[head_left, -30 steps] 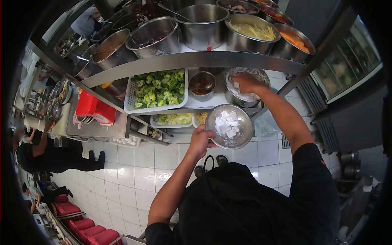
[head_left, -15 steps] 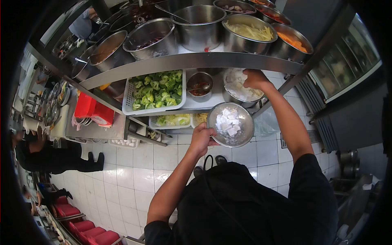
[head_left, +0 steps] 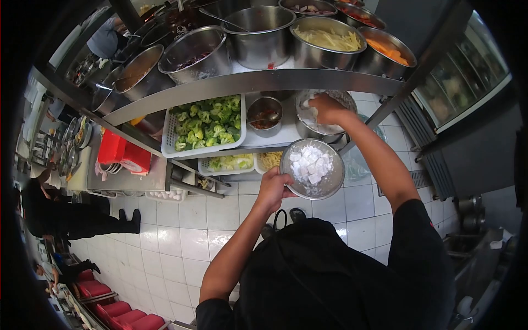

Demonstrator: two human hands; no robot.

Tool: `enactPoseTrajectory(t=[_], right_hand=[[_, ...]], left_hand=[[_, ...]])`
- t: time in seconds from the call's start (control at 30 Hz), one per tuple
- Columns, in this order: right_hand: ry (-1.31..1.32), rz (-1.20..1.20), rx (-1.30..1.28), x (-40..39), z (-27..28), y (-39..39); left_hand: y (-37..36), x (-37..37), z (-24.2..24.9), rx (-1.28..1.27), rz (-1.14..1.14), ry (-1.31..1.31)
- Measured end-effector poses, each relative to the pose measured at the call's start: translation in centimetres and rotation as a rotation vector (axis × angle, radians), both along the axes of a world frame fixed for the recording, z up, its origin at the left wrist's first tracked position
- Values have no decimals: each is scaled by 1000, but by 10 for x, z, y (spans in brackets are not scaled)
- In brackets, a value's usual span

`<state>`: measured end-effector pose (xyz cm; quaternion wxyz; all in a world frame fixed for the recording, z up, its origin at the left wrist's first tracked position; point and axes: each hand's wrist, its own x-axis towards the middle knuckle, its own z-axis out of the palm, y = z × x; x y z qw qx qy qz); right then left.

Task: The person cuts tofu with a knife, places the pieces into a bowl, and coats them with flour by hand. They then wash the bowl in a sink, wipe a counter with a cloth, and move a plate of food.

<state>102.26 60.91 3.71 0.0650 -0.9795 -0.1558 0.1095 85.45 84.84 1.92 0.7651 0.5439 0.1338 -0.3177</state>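
Clamped in the grip of the left hand (head_left: 273, 190), a metal bowl (head_left: 334, 183) is held by its left edge, with the thumb laid over the rim. White-dusted chunks (head_left: 312, 165) are heaped in it. Just beyond, a deep pot (head_left: 312, 132) lined with white powder (head_left: 345, 101) is reached into by the right hand (head_left: 328, 111); whether that grip is closed on something cannot be told. Left of the pot, a small pot (head_left: 265, 132) of dark red sauce is set on the shelf (head_left: 287, 137), a spoon (head_left: 271, 116) resting in it. Next to that, broccoli (head_left: 206, 124) is piled in a white basket (head_left: 166, 144). Above, pale strips (head_left: 329, 39) and orange slices (head_left: 389, 51) are kept in metal pots. Farther left, a red box (head_left: 124, 152) is placed on a tabletop (head_left: 151, 181).
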Motion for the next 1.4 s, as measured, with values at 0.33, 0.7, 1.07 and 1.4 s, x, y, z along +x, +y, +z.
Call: enactPoseTrajectory(t=[0.33,0.7,1.07,1.4], right_hand=[[-170,85,84,36,-27,-14],[16,-150,162,-30,58,-9],[-1,-553,197,0,-5,-28],[-120,-249,115,16,-23,-15]], left_hand=[[14,-9,-5,-12,66,9],[4,-1,1,-35,31,-10],[2,-4,0,-11,14,3],[10,-8,-9,-47,96,8]])
